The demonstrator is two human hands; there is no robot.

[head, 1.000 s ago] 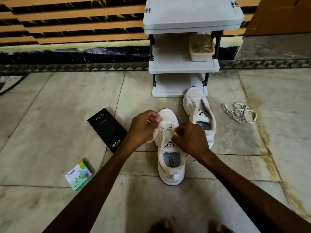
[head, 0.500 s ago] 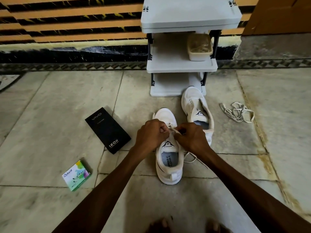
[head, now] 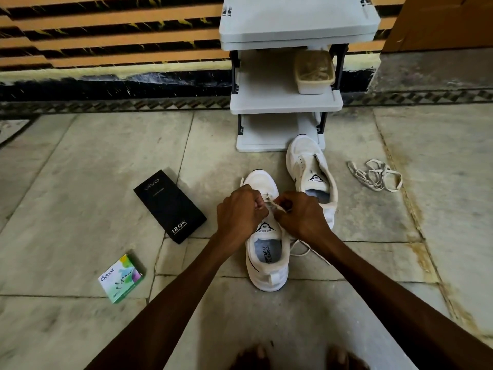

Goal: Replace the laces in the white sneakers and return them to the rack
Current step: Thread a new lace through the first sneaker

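Roughly midway, I judge: both hands — left hand (head: 241,210), right hand (head: 300,216) — are closed on the lace (head: 276,205) over the near sneaker (head: 266,263) on the floor (probably mid-lacing). The far sneaker (head: 310,166) sits unlaced by the rack (head: 285,102), which holds neither sneaker.

Rack (head: 285,102) upper centre; two sneakers (head: 266,252) (head: 309,166) before it; loose laces (head: 376,174) right; box (head: 169,205) and packet (head: 121,277) left; tub (head: 314,72) on middle shelf.

sneakers (head: 266,252) — white | rack (head: 285,101) — grey | box (head: 170,206) — black | wall (head: 106,36) — orange-black stripes
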